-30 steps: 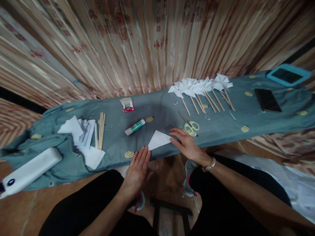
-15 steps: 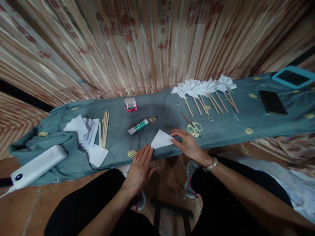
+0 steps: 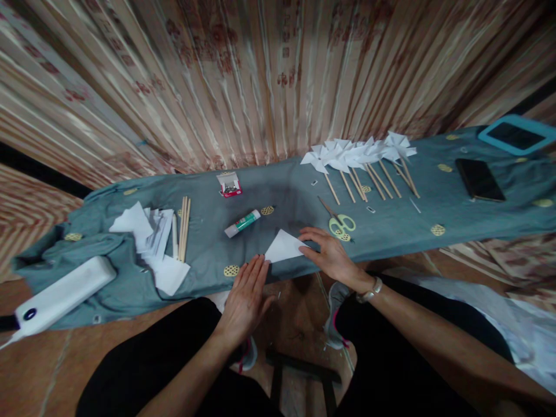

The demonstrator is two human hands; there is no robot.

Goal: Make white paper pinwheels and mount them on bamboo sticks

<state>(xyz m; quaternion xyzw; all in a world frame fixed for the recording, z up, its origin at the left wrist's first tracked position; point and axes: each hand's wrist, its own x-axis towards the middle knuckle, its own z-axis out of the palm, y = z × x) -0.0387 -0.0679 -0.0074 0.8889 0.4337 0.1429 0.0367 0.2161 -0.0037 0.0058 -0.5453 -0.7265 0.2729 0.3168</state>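
A folded white paper triangle [image 3: 283,245] lies on the grey-green cloth in front of me. My left hand [image 3: 247,289] is stretched out flat, its fingertips at the triangle's left corner. At the right corner rests my right hand [image 3: 332,258], thumb and forefinger apart, the thumb tip touching the paper. A glue stick [image 3: 242,223] lies just beyond the left hand. Past the right hand are scissors [image 3: 341,225] with yellow-green handles.
Several white paper pinwheels [image 3: 358,153] on wooden sticks line the back right. A phone [image 3: 480,179] and a blue-framed device [image 3: 516,134] lie farther right. Leftward are a red box [image 3: 230,185] of small metal pieces, loose sticks [image 3: 185,229], paper pieces [image 3: 171,274] and a white device [image 3: 65,296].
The view has shifted very slightly. Both hands and the paper triangle stay where they were.
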